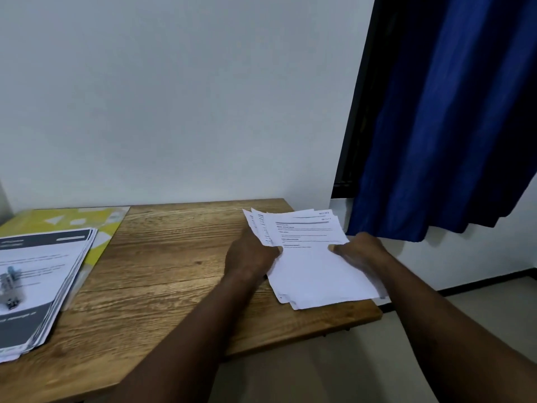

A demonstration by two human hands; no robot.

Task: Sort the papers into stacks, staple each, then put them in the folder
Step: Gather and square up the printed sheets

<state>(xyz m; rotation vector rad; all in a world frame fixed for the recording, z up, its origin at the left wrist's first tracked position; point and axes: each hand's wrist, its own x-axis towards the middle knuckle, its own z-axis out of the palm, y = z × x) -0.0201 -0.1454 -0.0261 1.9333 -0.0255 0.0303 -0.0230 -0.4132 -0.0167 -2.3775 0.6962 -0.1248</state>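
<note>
From the head camera, a loose sheaf of printed white papers (315, 271) lies fanned at the far right end of the wooden counter (174, 257), its right side reaching past the counter's edge. Both hands hold it. The left hand (251, 254) grips the left edge with its fingers curled round the sheets, and the right hand (360, 253) grips the right edge with its thumb laid on the top page.

At the counter's left end, well apart from the sheaf, a second stack of papers (49, 266) with dark bands across the top sheet rests partly on a yellow folder (87, 218), which lies flat against the wall (174, 97). A small grey and blue tool (10, 282), too blurred to name, sits on that stack. A blue curtain (441, 126) hangs at the right, beyond the counter.
</note>
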